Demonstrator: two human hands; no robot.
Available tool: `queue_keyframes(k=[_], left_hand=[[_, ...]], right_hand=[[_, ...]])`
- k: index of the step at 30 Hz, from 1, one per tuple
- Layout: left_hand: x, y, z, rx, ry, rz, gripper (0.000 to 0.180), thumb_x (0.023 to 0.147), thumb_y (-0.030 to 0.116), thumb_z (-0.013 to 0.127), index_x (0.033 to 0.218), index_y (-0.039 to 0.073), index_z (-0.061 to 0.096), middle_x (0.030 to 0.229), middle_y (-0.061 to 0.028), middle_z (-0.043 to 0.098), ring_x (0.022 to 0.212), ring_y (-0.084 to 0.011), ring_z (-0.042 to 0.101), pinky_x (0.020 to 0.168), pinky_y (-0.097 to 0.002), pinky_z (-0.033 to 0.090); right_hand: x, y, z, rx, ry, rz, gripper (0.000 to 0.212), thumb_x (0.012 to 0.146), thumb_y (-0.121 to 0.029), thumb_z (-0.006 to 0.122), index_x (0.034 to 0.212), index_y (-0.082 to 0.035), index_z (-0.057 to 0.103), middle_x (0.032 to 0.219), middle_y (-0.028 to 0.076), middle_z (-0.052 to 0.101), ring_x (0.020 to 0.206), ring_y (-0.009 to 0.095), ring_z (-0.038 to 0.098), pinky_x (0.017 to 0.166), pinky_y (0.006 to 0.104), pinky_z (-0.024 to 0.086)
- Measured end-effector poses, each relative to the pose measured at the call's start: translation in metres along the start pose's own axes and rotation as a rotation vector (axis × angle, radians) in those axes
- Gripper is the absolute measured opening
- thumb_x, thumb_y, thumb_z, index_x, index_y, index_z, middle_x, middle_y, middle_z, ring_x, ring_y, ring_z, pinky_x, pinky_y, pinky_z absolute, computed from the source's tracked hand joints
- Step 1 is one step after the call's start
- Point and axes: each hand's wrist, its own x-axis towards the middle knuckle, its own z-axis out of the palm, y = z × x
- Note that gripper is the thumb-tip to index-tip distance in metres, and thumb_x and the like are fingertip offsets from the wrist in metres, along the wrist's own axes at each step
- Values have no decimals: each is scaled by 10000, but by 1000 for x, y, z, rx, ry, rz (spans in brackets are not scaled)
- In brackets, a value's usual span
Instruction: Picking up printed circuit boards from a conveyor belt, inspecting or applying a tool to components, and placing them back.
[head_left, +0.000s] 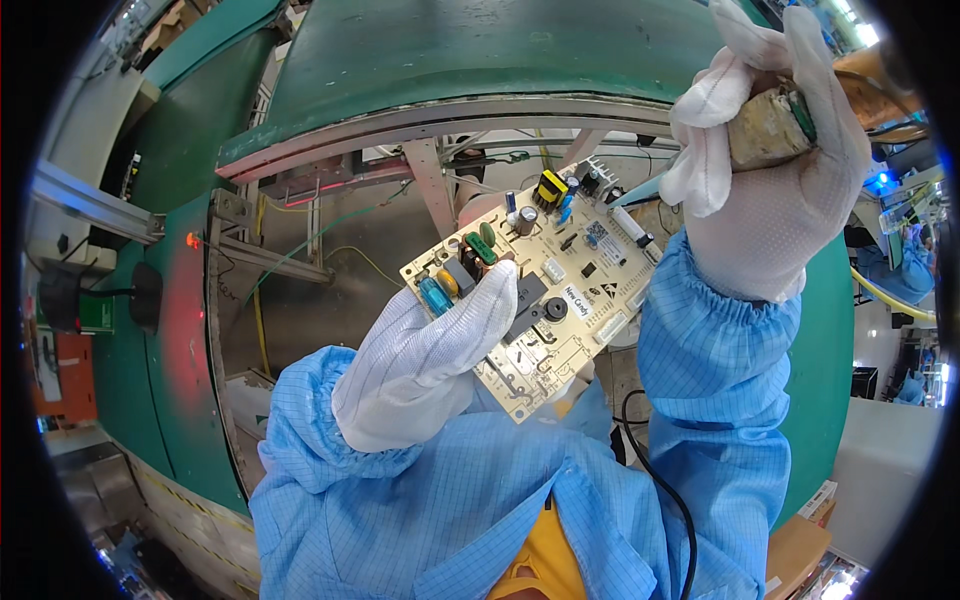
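Observation:
My left hand (pixel 430 350), in a white glove, grips a cream circuit board (pixel 590 290) by its left side, thumb on top. The board is tilted and carries a yellow-and-black transformer (pixel 549 190), a black round buzzer (pixel 555 309), capacitors and white connectors. My right hand (pixel 765 150), also gloved in white, is raised at the upper right, beyond the board's right edge. Its fingers curl around a worn, yellowish block-shaped thing (pixel 765 130) with a green side; its kind is not clear. A pale blue pointed piece (pixel 642 190) shows between that hand and the board.
A green-topped bench (pixel 480 60) with a metal edge runs across the far side. Another green surface (pixel 165 370) lies on the left, with a red glow on it. A black cable (pixel 665 480) hangs by my right sleeve. Cardboard boxes (pixel 800 555) stand at the lower right.

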Motion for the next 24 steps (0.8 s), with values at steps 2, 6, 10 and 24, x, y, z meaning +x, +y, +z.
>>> queue_keyframes(k=[2, 6, 10, 24], left_hand=[[3, 3, 0, -156, 24, -42, 480, 1062, 268, 371, 1426, -41, 322, 1265, -238, 595, 1045, -308, 679, 795, -364, 633], [6, 8, 3, -459, 79, -126, 497, 1053, 297, 401, 1421, -31, 340, 1256, -234, 601, 1028, -301, 686, 775, -366, 634], [8, 9, 2, -768, 132, -209, 514, 1045, 326, 432, 1416, -22, 357, 1246, -229, 607, 1010, -295, 692, 755, -368, 634], [5, 5, 1, -1025, 227, -294, 556, 1042, 375, 435, 1436, -7, 340, 1255, -231, 600, 987, -284, 700, 693, -368, 645]], right_hand=[[1, -2, 0, -12, -3, 7, 374, 937, 23, 563, 1302, -58, 564, 1123, 170, 665, 801, 180, 665, 611, 264, 582], [0, -6, -1, -26, -2, 21, 373, 937, 23, 563, 1301, -58, 564, 1126, 170, 665, 805, 181, 665, 615, 267, 583], [-2, -8, -5, -44, -6, 36, 371, 937, 23, 563, 1300, -58, 565, 1128, 170, 664, 809, 182, 665, 618, 271, 584], [1, -16, -2, -119, -18, 91, 367, 938, 23, 561, 1296, -57, 567, 1136, 169, 662, 822, 186, 666, 630, 282, 586]])
